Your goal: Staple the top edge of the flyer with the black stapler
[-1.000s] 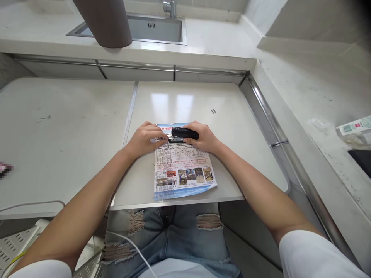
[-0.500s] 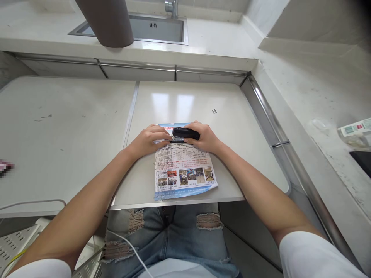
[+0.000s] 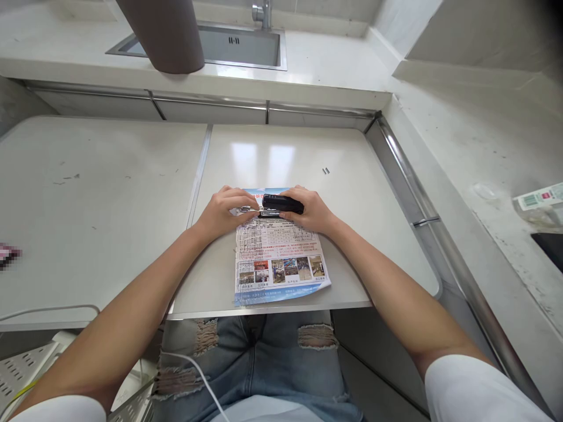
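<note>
A black stapler [image 3: 284, 204] lies sideways across the upper part of a printed flyer [image 3: 285, 246]. My right hand [image 3: 310, 208] is wrapped round the stapler's right end. At its left end, my left hand [image 3: 233, 208] has its thumb and fingers closed on a thin metal part of the stapler, which shows as a shiny strip between the fingers. The stapler's upper arm stands a little apart from its metal rail. Many staples run down the left side of the flyer, which has a blue border and small photos near the bottom.
Two short staple strips [image 3: 325, 170] lie on the white table [image 3: 373, 234], beyond my right hand. Small scraps [image 3: 71, 176] are scattered at the left, with a cable [image 3: 53, 308] near the edge. A brown cylinder [image 3: 165, 35] stands by the sink [image 3: 246, 47].
My left hand has shifted slightly left, and more of the shiny metal part shows between its fingers. The right hand keeps its hold on the stapler.
</note>
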A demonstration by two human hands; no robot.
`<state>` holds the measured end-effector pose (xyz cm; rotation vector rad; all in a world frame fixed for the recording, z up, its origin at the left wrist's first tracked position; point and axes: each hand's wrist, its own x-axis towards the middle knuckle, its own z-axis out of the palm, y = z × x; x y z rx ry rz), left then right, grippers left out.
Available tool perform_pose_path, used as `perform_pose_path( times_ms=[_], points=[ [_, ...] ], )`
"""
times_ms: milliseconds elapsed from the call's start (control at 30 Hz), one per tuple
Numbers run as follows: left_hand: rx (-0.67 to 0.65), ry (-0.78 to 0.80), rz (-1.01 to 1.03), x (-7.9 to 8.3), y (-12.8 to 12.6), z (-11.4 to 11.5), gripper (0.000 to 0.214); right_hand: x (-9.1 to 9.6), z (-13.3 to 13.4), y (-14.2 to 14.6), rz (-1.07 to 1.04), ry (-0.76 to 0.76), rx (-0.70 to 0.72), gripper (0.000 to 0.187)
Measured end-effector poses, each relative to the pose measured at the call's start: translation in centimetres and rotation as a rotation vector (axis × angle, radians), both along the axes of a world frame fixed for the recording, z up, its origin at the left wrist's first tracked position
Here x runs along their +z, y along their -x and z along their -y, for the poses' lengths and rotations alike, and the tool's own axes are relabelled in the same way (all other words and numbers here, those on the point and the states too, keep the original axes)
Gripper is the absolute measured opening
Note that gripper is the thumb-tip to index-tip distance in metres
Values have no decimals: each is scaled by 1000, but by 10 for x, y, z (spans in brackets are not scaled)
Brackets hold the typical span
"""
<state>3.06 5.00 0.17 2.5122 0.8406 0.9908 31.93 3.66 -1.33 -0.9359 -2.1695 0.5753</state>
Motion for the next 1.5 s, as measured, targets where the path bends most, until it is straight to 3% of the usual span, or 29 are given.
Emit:
perform_pose_path(
  times_ms=[967, 1500],
  points=[
    [4, 200, 72, 1, -3, -3, 13, 0, 0, 0, 19, 6, -22, 34],
    [-36, 147, 26, -1, 2, -5, 14, 3, 2, 1, -30, 27, -37, 33]
  ],
)
